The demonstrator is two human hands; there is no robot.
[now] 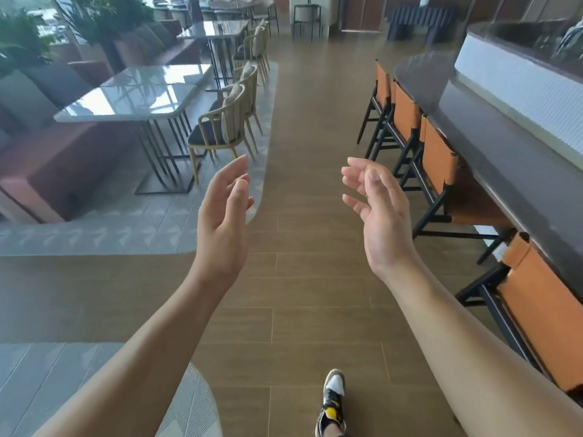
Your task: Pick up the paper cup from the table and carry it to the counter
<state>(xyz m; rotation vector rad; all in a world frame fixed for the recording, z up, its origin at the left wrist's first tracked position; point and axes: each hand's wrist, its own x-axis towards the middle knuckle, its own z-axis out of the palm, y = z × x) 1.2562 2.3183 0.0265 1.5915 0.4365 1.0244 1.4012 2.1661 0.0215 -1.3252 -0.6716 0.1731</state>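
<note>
Both my arms reach forward over a wooden floor [303, 304] in a dining room. My left hand [222, 216] is held out in the air, palm turned inward, fingers loosely spread, and holds nothing. My right hand [377, 209] mirrors it, palm facing left with relaxed, slightly bent fingers, also holding nothing. The two hands are about a shoulder width apart and touch nothing. Below them one foot in a white, black and yellow sneaker [331, 402] steps on the floor.
On the left stands a glossy table [132, 93] with wooden chairs [220, 127] and a red bench [63, 165] on grey carpet. Along the right runs a dark bar counter [492, 143] with orange-backed stools [438, 159]. More tables and plants [19, 39] lie farther back.
</note>
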